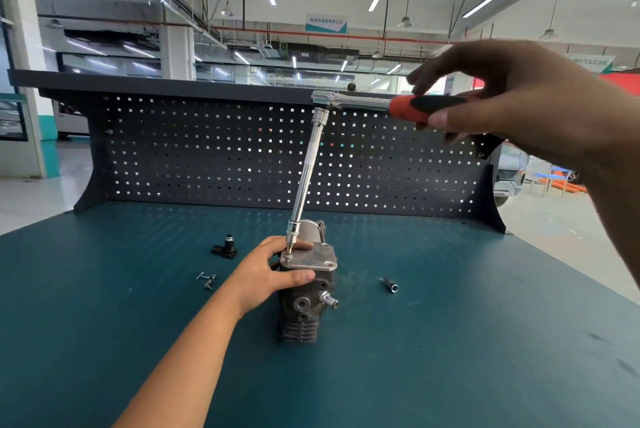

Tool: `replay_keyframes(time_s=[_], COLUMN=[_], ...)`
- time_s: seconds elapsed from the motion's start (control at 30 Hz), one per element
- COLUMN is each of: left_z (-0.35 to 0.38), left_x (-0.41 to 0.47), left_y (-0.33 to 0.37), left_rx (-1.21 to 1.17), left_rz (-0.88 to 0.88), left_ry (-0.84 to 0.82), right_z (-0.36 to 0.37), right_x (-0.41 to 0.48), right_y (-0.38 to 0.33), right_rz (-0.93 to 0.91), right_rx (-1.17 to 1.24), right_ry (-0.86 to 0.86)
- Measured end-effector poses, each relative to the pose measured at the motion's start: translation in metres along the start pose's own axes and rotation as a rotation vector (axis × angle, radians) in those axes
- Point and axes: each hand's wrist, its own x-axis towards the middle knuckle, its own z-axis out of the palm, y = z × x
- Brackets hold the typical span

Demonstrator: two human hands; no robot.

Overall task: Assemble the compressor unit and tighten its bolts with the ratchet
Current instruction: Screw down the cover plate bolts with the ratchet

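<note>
The dark compressor unit (304,309) stands upright on the blue bench, with a grey metal cover plate (311,258) on top. My left hand (273,271) is wrapped around the unit just under the plate. My right hand (498,95) grips the red and black handle of the ratchet (353,102), raised high at the right. A long chrome extension (309,167) slants down from the ratchet head, and its bit sits on a bolt (288,253) at the plate's left corner.
Loose bolts (207,280) lie left of the unit, with a small black part (227,248) behind them. A spare socket (391,285) lies to the right. A dark pegboard (242,157) backs the blue bench top (450,341).
</note>
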Motion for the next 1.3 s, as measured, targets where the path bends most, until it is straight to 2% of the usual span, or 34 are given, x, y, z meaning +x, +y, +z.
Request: replay_keyframes(time_s=[0.17,0.27,0.47,0.6,0.77,0.97,1.3], left_z=[0.000,0.000,0.000,-0.001,-0.002,-0.006,-0.017], left_x=[-0.002,-0.002,0.000,0.009,0.010,0.010,0.011], left_y=[0.001,0.003,0.016,0.016,0.007,0.006,0.014], left_rx=[0.039,0.074,0.021,0.091,0.103,0.130,0.242], left_rz=[0.032,0.037,-0.020,0.024,0.114,0.216,0.214], left_ry=[-0.009,-0.014,0.049,0.115,0.111,0.073,-0.063], right_z=[0.043,0.060,0.076,0.089,0.108,0.117,0.112], right_x=[-0.013,-0.011,0.005,0.019,0.038,0.048,0.053], right_y=[-0.010,-0.021,-0.046,-0.063,-0.076,-0.070,-0.055], right_rz=[-0.149,-0.249,-0.343,-0.397,-0.452,-0.445,-0.474], right_rx=[-0.052,-0.123,-0.297,-0.420,-0.547,-0.527,-0.497], right_ry=[0.285,0.352,0.276,0.187,0.142,0.163,0.205])
